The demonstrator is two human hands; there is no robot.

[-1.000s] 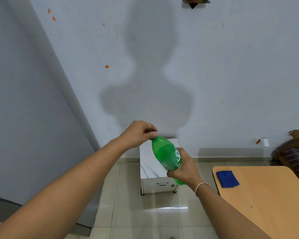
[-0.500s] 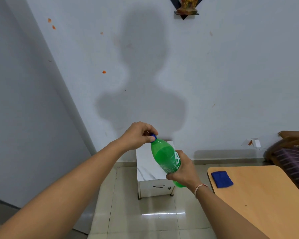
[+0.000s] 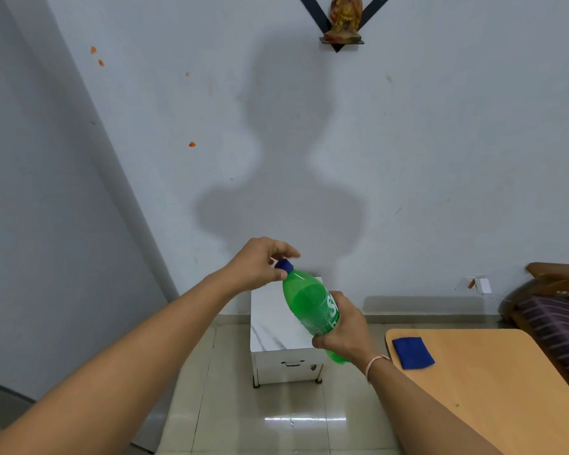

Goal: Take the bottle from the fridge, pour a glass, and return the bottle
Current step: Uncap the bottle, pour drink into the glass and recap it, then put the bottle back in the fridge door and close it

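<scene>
Near the middle of the frame, a little low, the person holds a green bottle (image 3: 311, 307) in the air, tilted so its neck leans toward the upper left. The right hand (image 3: 344, 330) wraps around the labelled lower body, fingers curled tight around it. The left hand (image 3: 260, 262) comes in from the lower left and its thumb and fingertips pinch the blue cap (image 3: 284, 266) at the top. Behind the bottle a small white cabinet (image 3: 284, 343) stands on the tiled floor against the wall. At the lower right, a wooden table (image 3: 506, 389) carries a blue cloth (image 3: 413, 352) near its left edge
</scene>
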